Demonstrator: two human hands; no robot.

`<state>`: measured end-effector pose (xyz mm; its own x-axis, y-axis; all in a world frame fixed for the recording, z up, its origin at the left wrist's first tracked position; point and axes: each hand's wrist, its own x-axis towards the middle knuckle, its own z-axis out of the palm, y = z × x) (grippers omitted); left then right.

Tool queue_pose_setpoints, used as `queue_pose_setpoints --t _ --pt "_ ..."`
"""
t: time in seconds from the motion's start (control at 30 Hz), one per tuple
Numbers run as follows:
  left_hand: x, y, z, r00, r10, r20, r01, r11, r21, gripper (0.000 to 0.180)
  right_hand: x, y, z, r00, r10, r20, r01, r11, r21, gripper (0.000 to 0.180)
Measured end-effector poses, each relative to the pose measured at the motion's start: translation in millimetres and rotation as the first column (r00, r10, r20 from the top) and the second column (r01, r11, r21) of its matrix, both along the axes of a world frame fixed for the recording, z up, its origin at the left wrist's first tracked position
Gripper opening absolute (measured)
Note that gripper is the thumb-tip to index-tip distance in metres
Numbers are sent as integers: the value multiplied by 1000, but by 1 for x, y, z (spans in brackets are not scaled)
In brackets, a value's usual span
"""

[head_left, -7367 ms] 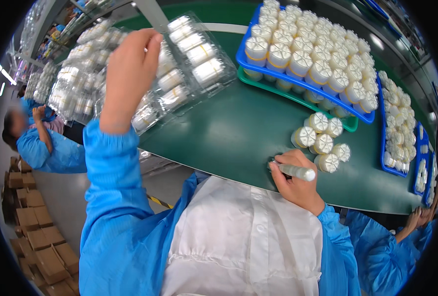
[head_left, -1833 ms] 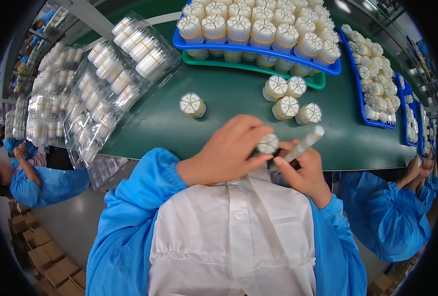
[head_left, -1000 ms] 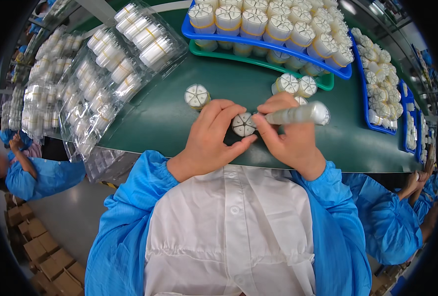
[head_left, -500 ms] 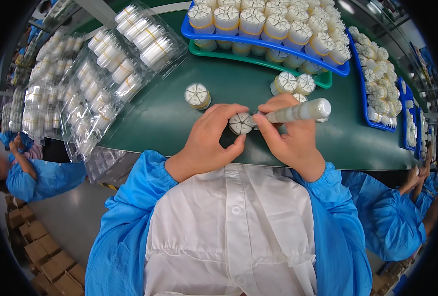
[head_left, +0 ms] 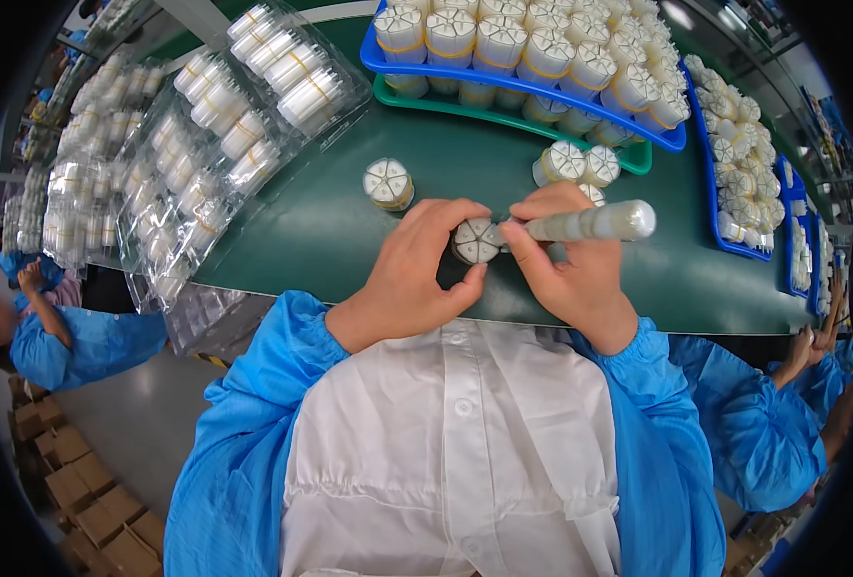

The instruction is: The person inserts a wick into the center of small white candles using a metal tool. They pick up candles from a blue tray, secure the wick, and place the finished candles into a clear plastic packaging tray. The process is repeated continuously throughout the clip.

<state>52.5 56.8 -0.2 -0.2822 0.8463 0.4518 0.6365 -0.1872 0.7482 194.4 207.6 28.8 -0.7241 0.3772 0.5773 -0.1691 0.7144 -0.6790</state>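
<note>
My left hand (head_left: 409,274) curls its thumb and fingers around a round bundle (head_left: 476,240) of white tubes, whose wedge-shaped tops face up. In my right hand (head_left: 580,274) is a pale, thick-handled tool (head_left: 599,223) that looks wrapped in clear film. Its narrow end points left at the bundle's right edge; my fingers hide the tip, so contact cannot be made out. A similar banded bundle (head_left: 389,185) stands upright to the left, beyond my left hand. Beyond my right hand, more bundles (head_left: 563,162) stand close together.
A blue tray (head_left: 532,82) full of banded bundles sits over a green tray (head_left: 638,159) at the back. Another filled blue tray (head_left: 748,248) is on the right. Clear plastic packs (head_left: 220,125) of tubes lie left on the green table (head_left: 311,226). Co-workers in blue sleeves flank me.
The tool's thick end sits slightly lower and farther right. Both hands keep their holds on the bundle and the tool, and the whole view has shifted a little.
</note>
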Motion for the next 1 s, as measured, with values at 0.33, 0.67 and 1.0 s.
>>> queue_pose_setpoints --t 0.33,0.67,1.0 --pt "1 1 -3 997 73 -24 -74 997 -36 60 0 0 -4 998 2 -58 -1 1000 23 20" --pt "0 2 4 1000 -10 -26 9 1000 -21 64 0 2 -2 999 34 32 -33 999 -35 19" --pt "-1 0 -3 1000 -13 -27 14 999 30 68 1 3 -1 999 26 -21 -26 1000 -14 20"
